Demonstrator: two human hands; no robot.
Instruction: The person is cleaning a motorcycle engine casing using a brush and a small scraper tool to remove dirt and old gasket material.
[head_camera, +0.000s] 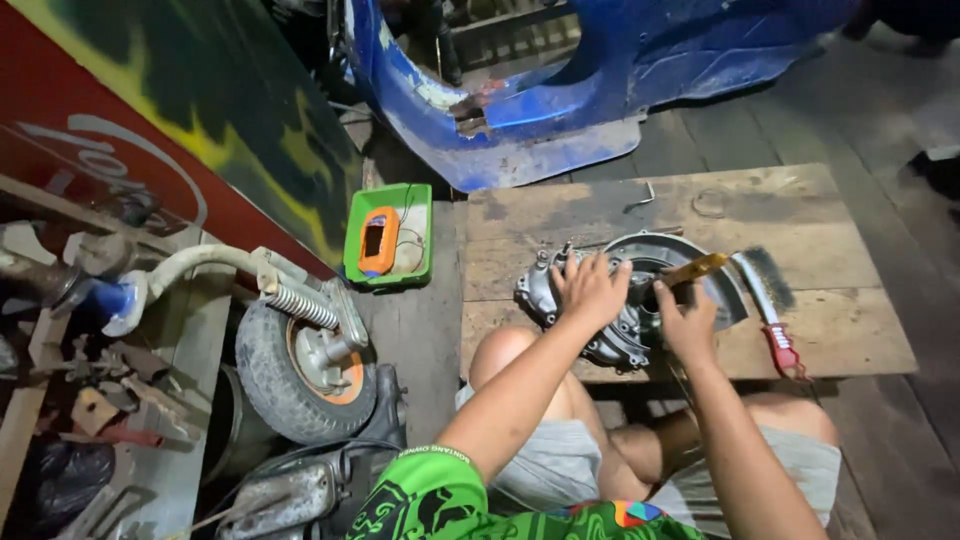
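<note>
On the wooden board, head view:
engine casing (600, 320): grey metal, at the board's (850, 330) near edge, above the knees.
left hand (590, 288): fingers spread flat on the casing's top, pressing.
right hand (688, 322): closed round a brush with yellow handle (693, 268), at the casing's right rim.
wire brush (765, 300): red handle, lying just right, untouched.
green tray (390, 235): orange meter inside, left of board.
wheel (300, 365): on the floor, far left.

A wooden board (800, 330) lies on the dark plank floor (800, 130) and carries a grey engine casing (620, 300) near its front edge. Just right of the casing lies a wire brush (765, 290) with a red handle, and a small metal hook (643, 197) and a wire ring (708, 203) rest near the far edge. A green tray (418, 205) sits on the floor just left of the board.
</note>
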